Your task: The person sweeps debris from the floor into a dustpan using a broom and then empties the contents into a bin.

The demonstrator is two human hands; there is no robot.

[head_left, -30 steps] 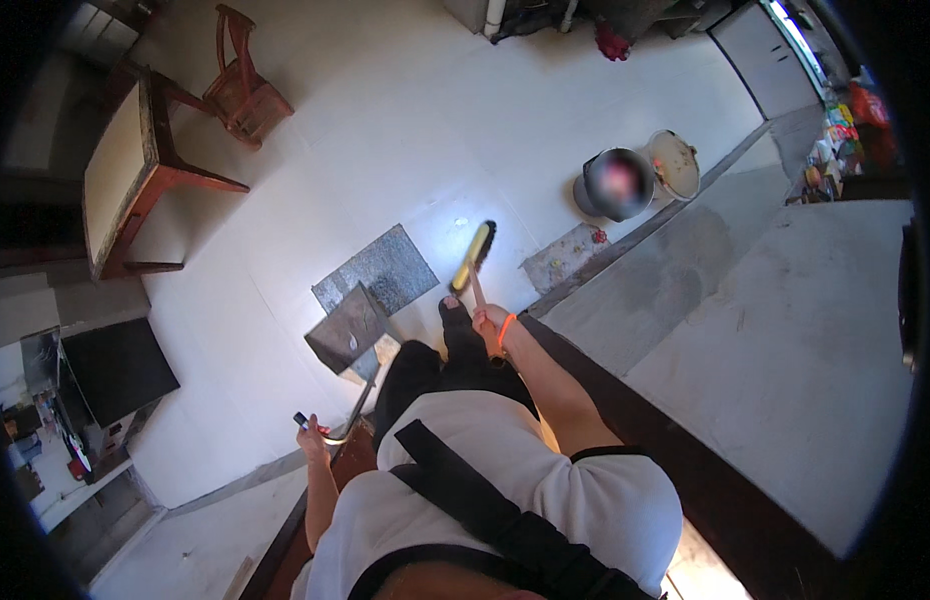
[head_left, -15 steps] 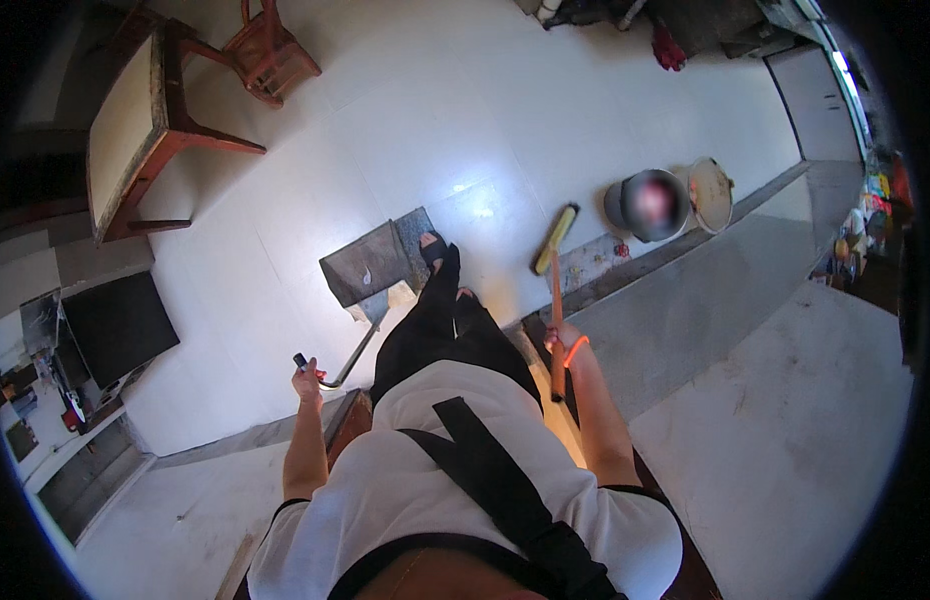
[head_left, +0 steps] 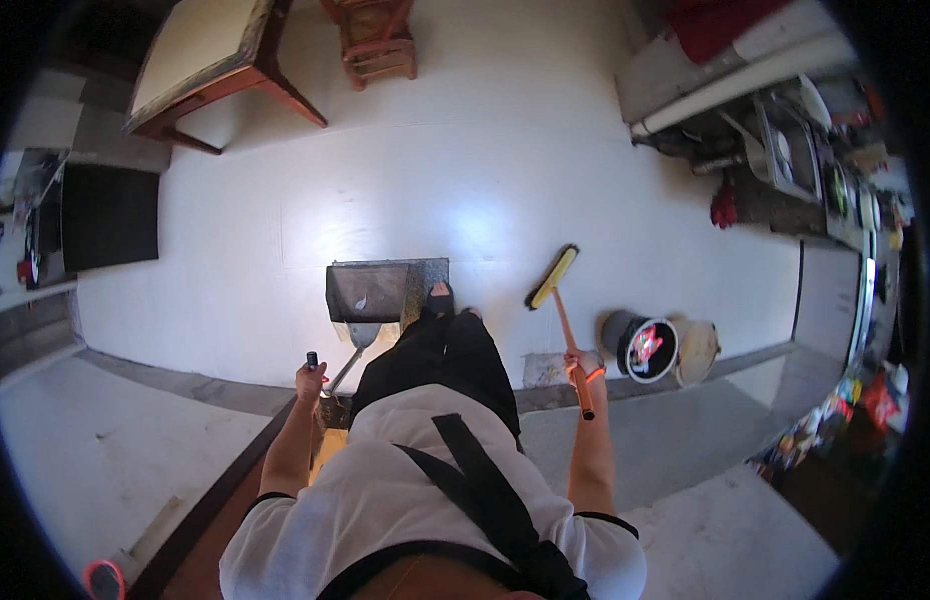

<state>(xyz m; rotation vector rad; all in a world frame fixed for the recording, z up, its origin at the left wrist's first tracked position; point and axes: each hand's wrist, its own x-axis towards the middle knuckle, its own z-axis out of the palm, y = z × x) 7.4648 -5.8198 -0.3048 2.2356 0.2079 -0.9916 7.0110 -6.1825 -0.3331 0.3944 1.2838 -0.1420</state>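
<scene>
In my left hand [head_left: 310, 382], closed, is the black-tipped handle of a long-handled dustpan [head_left: 340, 292]. Its dark pan lies on the floor in front of my feet, with a small pale scrap [head_left: 361, 302] in it. My right hand [head_left: 582, 364] is wrapped round the orange-brown stick of a broom [head_left: 564, 322]. The broom's yellow head with dark bristles points away from me on the pale floor, right of my feet. The end of the stick sticks out behind my right hand. My left fingers are partly hidden.
A grey bin [head_left: 617, 332] holding red and pink rubbish stands right of the broom, a round beige lid [head_left: 697, 352] beside it. A wooden table [head_left: 200, 55] and a chair [head_left: 380, 50] stand far left. A low grey step [head_left: 645, 430] runs along the right.
The view has turned, so the table and chair sit further right and the bin lower. My right hand and the broom stick have shifted slightly; both hands keep their hold.
</scene>
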